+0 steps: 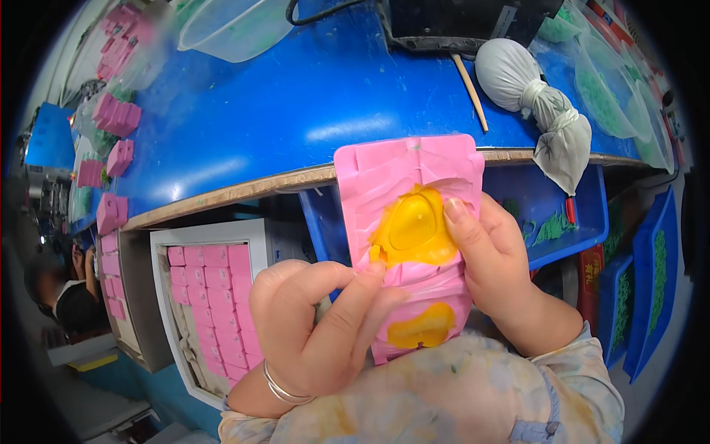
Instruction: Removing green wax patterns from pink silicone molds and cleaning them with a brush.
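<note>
Upright in front of me is a pink rubber mould (399,159), with two yellow patches on its face. The upper yellow piece (421,220) is rounded, with a raised oval outline. A smaller yellow patch (423,325) shows below it, past a wrinkled pink fold. My right hand (492,248) grips the mould's right edge, its thumb on the front beside the upper yellow piece. My left hand (318,318) is closed, thumb and forefinger pinching at the lower left corner of that piece; whether they hold yellow or pink material, I cannot tell.
A blue table (244,126) with a wooden edge lies ahead. On it are a tied white cloth pouch (510,74), a wooden stick (471,92) and a clear bowl (237,26). Below are a blue tray (566,233) of green pieces and a white box (159,255) of pink blocks.
</note>
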